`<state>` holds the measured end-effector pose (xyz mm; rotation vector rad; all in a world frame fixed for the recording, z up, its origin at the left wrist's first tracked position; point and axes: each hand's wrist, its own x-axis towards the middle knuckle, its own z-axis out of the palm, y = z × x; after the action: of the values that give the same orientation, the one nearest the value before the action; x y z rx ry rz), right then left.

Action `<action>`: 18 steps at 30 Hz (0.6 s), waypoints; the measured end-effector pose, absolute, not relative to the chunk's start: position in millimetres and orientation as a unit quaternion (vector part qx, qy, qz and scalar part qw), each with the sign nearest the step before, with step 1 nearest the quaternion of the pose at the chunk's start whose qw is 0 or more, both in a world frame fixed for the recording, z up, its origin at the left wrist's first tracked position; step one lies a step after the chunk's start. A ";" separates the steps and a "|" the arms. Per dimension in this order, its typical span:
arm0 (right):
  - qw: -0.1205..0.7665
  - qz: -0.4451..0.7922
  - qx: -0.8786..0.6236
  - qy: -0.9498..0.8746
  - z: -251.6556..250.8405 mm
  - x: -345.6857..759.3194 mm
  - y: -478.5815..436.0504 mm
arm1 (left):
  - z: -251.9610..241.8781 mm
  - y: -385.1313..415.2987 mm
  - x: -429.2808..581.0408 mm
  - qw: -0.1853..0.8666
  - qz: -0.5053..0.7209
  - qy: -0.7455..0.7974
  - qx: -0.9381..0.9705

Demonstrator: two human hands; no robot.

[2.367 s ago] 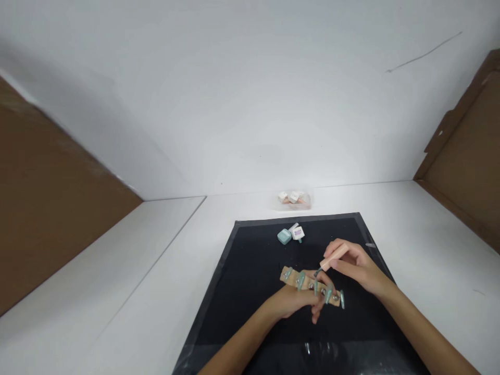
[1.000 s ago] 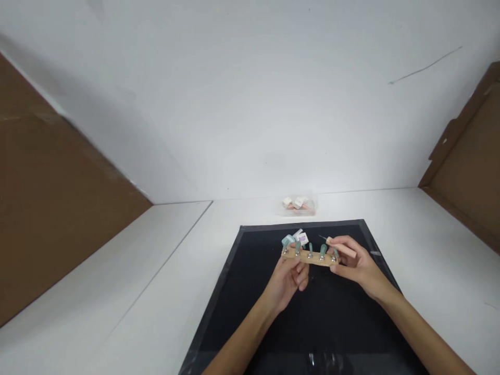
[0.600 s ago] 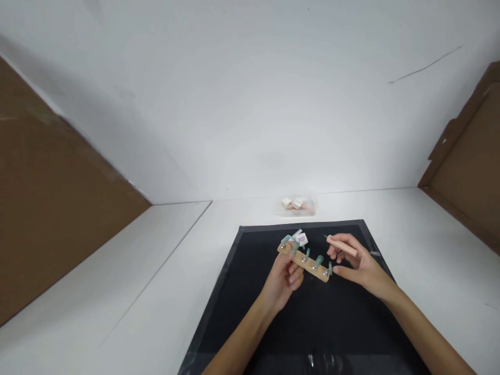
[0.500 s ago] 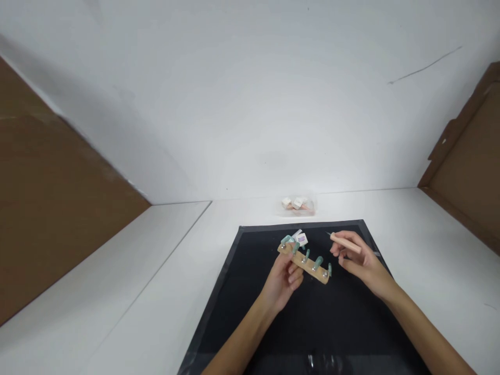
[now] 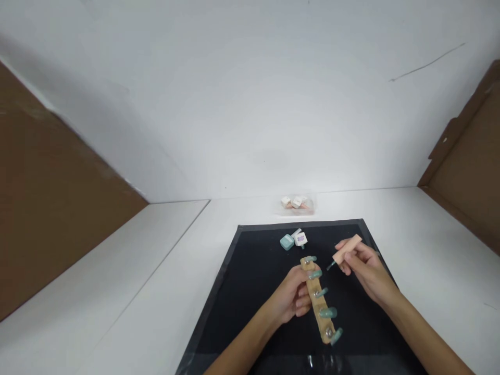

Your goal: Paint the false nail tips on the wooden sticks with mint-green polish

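Note:
My left hand (image 5: 294,298) grips a narrow wooden strip (image 5: 317,307) that carries several teal false nails on metal studs; the strip now points away from me over the black mat (image 5: 250,291). My right hand (image 5: 361,265) pinches a peach-handled nail polish brush (image 5: 345,250), its dark tip angled down toward the strip's far end, a little apart from the nails. Beyond the strip, on the mat, stand a teal polish bottle (image 5: 286,242) and a white bottle (image 5: 300,239) side by side.
A small clear packet with white and peach bottles (image 5: 297,203) lies on the white table (image 5: 148,271) past the mat's far edge. Brown cardboard panels rise at the left (image 5: 47,208) and right (image 5: 464,166). A white wall stands behind.
My left hand has turned the strip from lying crosswise to pointing away from me and brought it lower. My right hand has tipped the brush down toward the strip's far end.

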<state>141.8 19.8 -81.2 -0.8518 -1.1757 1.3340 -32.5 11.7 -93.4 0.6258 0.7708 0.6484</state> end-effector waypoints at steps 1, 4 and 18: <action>0.553 0.571 -0.348 -0.496 -82.1 141.8 19.2 | -93.1 11.5 -32.0 0.830 0.303 0.359 0.300; 0.551 0.586 -0.319 -0.501 -83.6 141.2 17.7 | -92.8 11.6 -31.2 0.833 0.298 0.350 0.309; 0.502 0.579 -0.292 -0.572 -80.3 136.3 15.1 | -95.6 13.1 -31.8 0.839 0.285 0.344 0.309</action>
<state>136.3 15.1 -80.3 -0.7050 -1.3831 1.4003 -31.8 13.1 -95.6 0.6532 0.7281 0.6033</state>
